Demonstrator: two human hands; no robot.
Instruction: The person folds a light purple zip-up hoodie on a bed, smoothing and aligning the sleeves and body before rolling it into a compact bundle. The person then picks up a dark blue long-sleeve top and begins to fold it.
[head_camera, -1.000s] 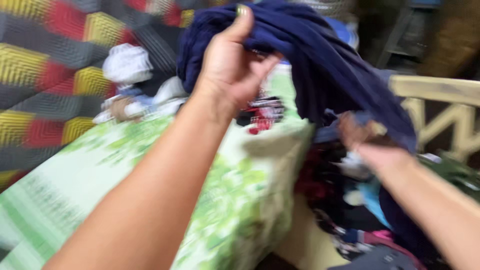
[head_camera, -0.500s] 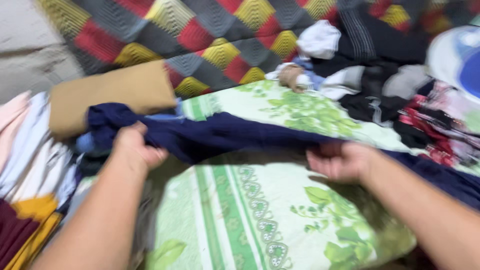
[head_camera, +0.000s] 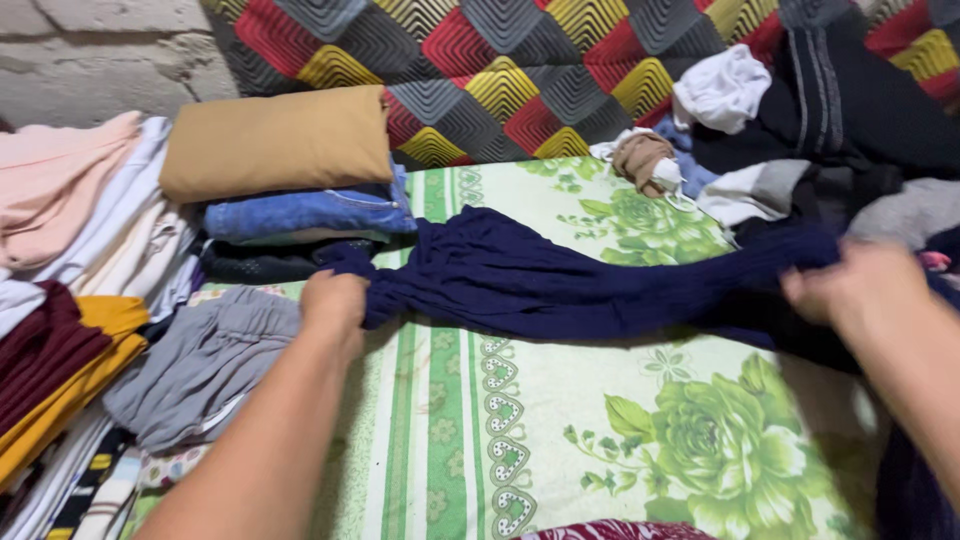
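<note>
Looking down through the head camera, you have your left hand (head_camera: 333, 303) clenched on one end of a navy blue garment (head_camera: 560, 280), while your right hand (head_camera: 860, 285) — blurred — grips the other end. The garment lies stretched across the green floral sheet (head_camera: 560, 440), between the two hands. Folded stacks — a tan pillow (head_camera: 275, 140) over blue jeans (head_camera: 300, 212) — sit just beyond your left hand, with a grey garment (head_camera: 200, 365) beside it.

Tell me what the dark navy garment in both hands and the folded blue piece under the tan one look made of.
The dark navy garment looks like thin, soft matte fabric, maybe a light knit: it drapes in fine gathers between the left hand and right hand. The folded blue piece looks like denim: faded wash, a stitched seam, stiffer folds.
</note>
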